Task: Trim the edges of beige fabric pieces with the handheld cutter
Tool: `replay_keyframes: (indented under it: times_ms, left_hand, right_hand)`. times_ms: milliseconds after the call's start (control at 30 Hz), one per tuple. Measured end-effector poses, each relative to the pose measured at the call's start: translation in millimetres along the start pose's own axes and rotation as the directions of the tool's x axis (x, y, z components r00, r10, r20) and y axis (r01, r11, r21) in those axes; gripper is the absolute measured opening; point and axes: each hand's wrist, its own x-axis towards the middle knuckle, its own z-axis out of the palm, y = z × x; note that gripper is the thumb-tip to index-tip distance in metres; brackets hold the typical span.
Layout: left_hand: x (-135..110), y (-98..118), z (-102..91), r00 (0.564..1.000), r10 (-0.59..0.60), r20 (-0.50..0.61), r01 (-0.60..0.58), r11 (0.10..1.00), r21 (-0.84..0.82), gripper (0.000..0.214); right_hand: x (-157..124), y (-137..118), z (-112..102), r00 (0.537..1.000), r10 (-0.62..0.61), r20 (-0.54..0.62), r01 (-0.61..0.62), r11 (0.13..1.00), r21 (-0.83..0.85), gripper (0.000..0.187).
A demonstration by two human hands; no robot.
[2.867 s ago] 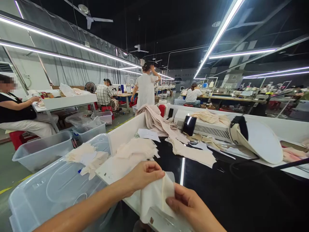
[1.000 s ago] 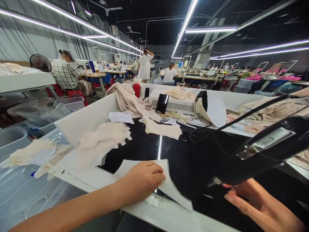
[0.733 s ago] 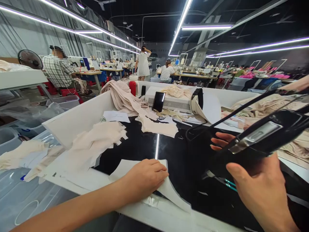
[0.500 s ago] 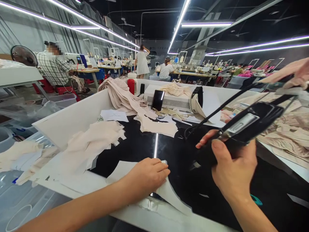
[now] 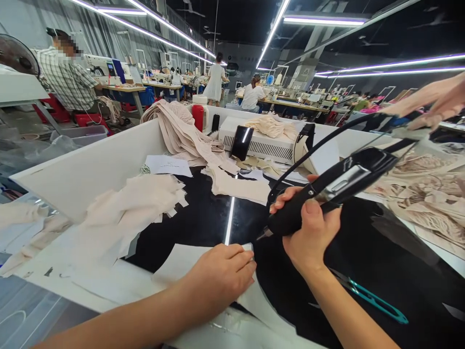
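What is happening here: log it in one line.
Left hand: on white cloth | Right hand: gripping black tool, tip near cloth | Teal snips: lying on black tabletop

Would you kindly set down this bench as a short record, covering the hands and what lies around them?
Left hand: resting on a pale sheet
Right hand: wrapped around a black tool
Tool tip: pointing down, right of the left hand
Snips: teal-handled, lying on the black tabletop
Phone: propped before a white vented box
Cloth pile: beyond the sheet, to the left
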Motion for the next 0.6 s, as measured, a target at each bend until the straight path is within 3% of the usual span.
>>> replay_keyframes:
  times_ms: [200, 600]
  left_hand:
    - [-1.1, 0.4, 1.9, 0.999, 0.005, 0.034, -0.005, 1.000, 0.000, 0.019]
    - [1.3, 0.5, -1.7, 0.998, -0.022, -0.058, 0.022, 1.000, -0.002, 0.026]
  right_hand:
    - [-2.0, -3.8, 7.8, 0.999, 0.048, -0.002, -0.048, 0.998, 0.040, 0.047]
    - [-6.2, -9.1, 10.1, 0.999, 0.048, 0.004, -0.048, 0.998, 0.047, 0.044]
